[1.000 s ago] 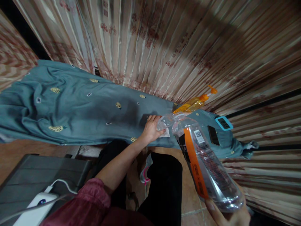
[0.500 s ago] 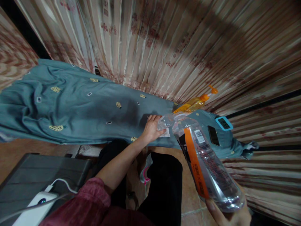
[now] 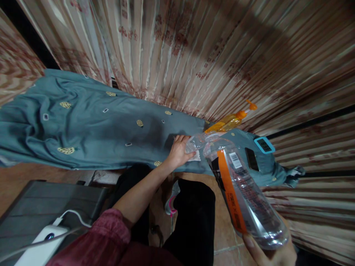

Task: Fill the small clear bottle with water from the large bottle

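My right hand (image 3: pixel 267 255), at the bottom right, grips a large clear plastic bottle (image 3: pixel 246 199) near its base. An orange, black and silver label with a barcode wraps it. The bottle is tilted, its neck end pointing up and left. My left hand (image 3: pixel 179 151) is closed around a small clear plastic container (image 3: pixel 195 143), whose exact kind I cannot make out. Its end meets the bottle's neck in view. Under my left hand lies a small white paper (image 3: pixel 196 156) on the blue-green cloth (image 3: pixel 116 129). Any liquid inside the bottle is hard to see.
An orange pump bottle (image 3: pixel 230 122) stands just behind the large bottle. A phone (image 3: pixel 252 159) and a blue-framed digital timer (image 3: pixel 264 145) lie to the right. Pleated curtains (image 3: pixel 177 55) hang behind the cloth. A white power bank (image 3: pixel 41 244) with cables rests on a grey stool (image 3: pixel 55 195).
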{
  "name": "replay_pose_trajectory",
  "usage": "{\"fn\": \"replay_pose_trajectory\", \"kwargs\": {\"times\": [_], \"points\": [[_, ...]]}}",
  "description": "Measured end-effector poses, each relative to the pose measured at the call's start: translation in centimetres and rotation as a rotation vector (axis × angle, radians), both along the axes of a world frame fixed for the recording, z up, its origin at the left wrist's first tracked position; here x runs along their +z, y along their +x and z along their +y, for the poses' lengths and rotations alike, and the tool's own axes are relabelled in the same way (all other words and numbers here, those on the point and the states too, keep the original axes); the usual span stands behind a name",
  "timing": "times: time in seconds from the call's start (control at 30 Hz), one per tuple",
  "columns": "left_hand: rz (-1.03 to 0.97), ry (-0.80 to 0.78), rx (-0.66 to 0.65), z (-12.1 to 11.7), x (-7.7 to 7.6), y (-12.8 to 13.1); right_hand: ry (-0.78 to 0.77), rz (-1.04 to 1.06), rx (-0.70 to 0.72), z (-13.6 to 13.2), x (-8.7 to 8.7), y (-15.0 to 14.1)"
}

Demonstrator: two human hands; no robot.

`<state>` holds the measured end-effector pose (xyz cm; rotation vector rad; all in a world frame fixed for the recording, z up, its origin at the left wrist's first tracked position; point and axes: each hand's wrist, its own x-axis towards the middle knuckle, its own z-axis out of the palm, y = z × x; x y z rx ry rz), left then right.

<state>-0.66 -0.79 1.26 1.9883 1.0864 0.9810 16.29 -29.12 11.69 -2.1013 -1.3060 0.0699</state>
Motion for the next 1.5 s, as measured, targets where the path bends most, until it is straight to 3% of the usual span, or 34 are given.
{"fn": "replay_pose_trajectory", "kwargs": {"times": [0.63,1.07,1.5], "points": [[0.001,0.029,0.004,0.0,-0.4,0.1,-0.037,-0.099,0.102,-0.8,-0.6,2.3],[0.007,0.019,-0.007,0.0,-0.3,0.0,-0.070,-0.065,-0.008,-1.6,-1.2,3.0],[0.015,0.004,0.000,-0.1,-0.1,0.1,-0.056,-0.052,0.023,-1.2,-0.9,2.7]]}}
